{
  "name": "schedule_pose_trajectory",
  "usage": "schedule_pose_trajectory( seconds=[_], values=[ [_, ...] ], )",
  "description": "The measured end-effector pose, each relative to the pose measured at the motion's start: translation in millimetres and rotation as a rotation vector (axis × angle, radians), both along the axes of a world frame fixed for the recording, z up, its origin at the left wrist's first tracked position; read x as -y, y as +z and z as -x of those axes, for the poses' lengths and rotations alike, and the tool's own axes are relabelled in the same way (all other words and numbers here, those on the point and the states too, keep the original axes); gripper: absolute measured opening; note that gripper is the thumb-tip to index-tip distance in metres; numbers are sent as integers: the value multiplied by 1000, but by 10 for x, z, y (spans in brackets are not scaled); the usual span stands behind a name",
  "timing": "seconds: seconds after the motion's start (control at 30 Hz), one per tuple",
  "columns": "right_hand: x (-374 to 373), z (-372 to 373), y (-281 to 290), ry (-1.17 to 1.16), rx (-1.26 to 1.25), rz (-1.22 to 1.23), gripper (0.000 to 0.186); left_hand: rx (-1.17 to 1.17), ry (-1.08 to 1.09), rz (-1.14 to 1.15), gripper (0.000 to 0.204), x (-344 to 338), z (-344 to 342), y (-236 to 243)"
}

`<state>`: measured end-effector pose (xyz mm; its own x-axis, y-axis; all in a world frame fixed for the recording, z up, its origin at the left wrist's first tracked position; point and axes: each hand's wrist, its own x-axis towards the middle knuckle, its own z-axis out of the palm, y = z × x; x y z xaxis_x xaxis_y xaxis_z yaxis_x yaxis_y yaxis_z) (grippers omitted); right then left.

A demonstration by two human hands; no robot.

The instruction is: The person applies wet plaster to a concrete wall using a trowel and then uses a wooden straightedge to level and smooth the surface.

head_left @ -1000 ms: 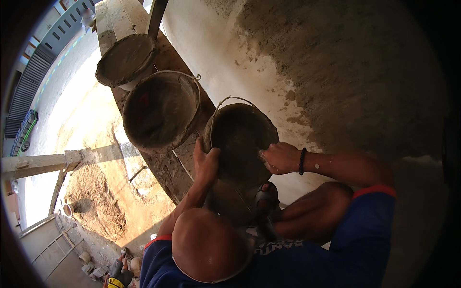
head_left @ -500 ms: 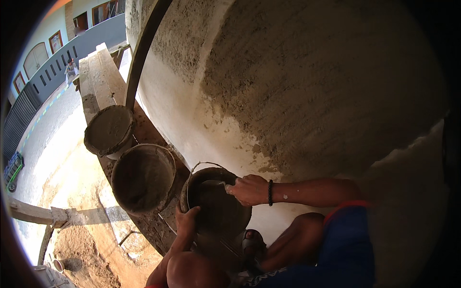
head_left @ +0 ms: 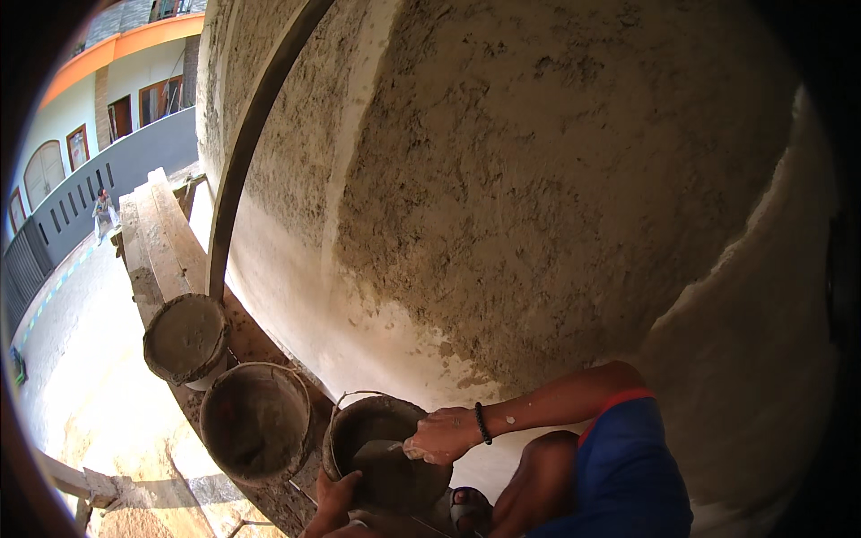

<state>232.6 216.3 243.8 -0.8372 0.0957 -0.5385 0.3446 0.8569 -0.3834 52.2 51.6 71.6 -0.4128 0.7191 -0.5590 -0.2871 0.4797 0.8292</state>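
Note:
A mortar-caked bucket [head_left: 338, 432] with a thin wire handle stands on the planks close to me. My left hand [head_left: 335, 496] is closed on its near-left rim, thumb over the edge. Reaching in from the right, my right hand [head_left: 444, 437], with a dark beaded bracelet at the wrist, is closed around the handle of what looks like a trowel [head_left: 380, 446]. Its blade lies inside the bucket against the grey mortar, partly in shadow. Just left stands a second bucket [head_left: 256, 426], dark inside with mortar-coated walls. Beyond it, a third bucket [head_left: 186, 339] is nearly full of mortar.
Wooden scaffold planks [head_left: 161, 238] run away to the far left, beside a curved-looking pole [head_left: 240, 152]. A partly plastered wall [head_left: 538, 197] rises along the right. Lower ground lies left of the planks. A person [head_left: 105, 215] is far off by a grey fence [head_left: 134, 148].
The view has tilted up, so buckets and hands sit lower in the picture and more wall shows. My left hand stays on the bucket rim; my right hand keeps the trowel inside.

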Motion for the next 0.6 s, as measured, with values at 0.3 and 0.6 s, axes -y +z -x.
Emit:
schedule_pose_trajectory(
  seconds=[0.3,0.6],
  values=[
    [-93,-313,-897,49,-22,-294,17,177,-194,55,46,-162,-26,-375],
    [40,-129,-203,80,-65,3,12,203,-32,-87,37,-129,-117,66]
  ],
)
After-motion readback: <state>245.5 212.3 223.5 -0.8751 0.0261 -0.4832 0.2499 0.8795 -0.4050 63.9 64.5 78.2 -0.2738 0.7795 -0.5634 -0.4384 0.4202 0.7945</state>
